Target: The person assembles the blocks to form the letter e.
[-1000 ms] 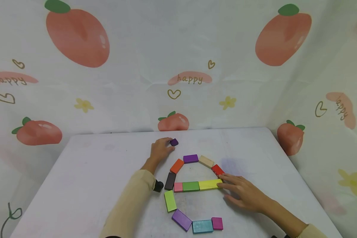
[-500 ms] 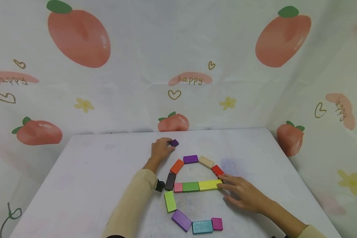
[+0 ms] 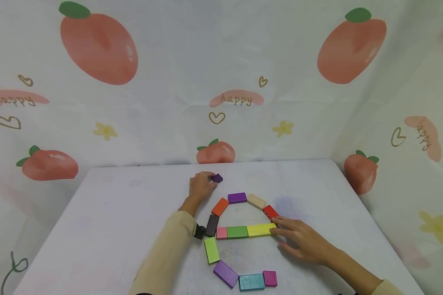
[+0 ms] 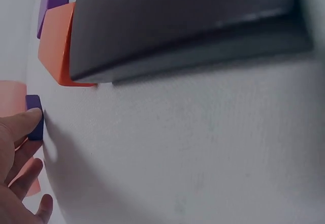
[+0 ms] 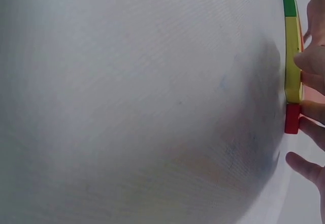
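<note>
Near the back of the table, my left hand pinches a small dark purple block between thumb and fingers; the left wrist view shows the thumb on that block. My right hand lies with fingers extended at the right end of a row of blocks. Its fingertips touch the red block and the end of the long yellow block. In the right wrist view the fingers sit against the yellow block and the red block.
An arch runs through a dark grey block, an orange one, a purple one and a beige one. Pink and green blocks continue the yellow row. Below curve lime, lilac, teal and magenta blocks.
Hardly anything differs. The whole head view has shifted slightly; the left hand keeps its pinch on the small dark purple block, and the right hand stays on the red and yellow blocks.
</note>
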`<state>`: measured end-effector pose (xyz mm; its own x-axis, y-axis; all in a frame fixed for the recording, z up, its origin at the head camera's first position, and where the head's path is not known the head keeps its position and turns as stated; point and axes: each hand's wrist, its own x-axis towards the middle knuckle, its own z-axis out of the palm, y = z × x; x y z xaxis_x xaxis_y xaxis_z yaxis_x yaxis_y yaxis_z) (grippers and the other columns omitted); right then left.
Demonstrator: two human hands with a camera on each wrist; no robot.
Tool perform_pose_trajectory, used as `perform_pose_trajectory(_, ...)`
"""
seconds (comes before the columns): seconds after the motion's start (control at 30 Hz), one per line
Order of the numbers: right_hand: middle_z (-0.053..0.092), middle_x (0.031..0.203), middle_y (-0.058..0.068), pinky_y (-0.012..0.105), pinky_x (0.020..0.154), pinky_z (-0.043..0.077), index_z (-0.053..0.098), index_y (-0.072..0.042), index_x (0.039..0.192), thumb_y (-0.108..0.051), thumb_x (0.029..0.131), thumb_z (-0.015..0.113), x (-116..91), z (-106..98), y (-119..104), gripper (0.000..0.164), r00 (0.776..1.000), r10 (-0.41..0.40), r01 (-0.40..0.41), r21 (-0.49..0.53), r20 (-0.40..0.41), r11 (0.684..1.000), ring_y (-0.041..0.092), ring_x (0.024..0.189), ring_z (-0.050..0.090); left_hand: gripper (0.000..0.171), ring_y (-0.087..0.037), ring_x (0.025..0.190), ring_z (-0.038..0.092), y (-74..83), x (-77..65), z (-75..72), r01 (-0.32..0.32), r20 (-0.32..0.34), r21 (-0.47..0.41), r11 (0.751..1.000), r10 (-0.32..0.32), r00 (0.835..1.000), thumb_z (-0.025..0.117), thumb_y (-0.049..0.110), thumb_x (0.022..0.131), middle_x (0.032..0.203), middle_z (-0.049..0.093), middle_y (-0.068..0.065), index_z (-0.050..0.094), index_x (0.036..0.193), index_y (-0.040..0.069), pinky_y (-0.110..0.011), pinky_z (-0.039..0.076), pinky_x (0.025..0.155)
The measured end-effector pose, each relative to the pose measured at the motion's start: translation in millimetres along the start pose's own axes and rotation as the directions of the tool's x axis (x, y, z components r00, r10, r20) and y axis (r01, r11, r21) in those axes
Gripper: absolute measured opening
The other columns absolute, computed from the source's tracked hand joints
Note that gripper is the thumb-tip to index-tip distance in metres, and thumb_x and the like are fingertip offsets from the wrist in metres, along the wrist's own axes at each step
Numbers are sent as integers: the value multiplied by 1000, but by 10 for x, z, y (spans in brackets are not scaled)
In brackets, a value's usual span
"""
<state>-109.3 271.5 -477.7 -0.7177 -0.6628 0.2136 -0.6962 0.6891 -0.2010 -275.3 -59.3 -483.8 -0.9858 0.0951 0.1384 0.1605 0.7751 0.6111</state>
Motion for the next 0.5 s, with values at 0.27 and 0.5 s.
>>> perform_pose_trajectory(0.27,60,138,5,52,90,54,71,-22,123,-28,82,80,0,5,-6,43,1000,10,-10,2,1,1000,28,125,57,32,-29,112,63,156,-80,-31,-58,45,-99,993,63,997,78,15,85,111,74,-9,74,115,4,-51,41,96)
perform_pose_trajectory(0.5,60,138,5,53,89,54,71,-22,124,-29,82,80,1,10,-6,43,1000,17,-17,17,5,1000,29,125,57,34,-25,112,63,340,-241,-19,-122,84,-158,980,136,987,77,21,87,112,74,-6,74,118,7,-46,45,101)
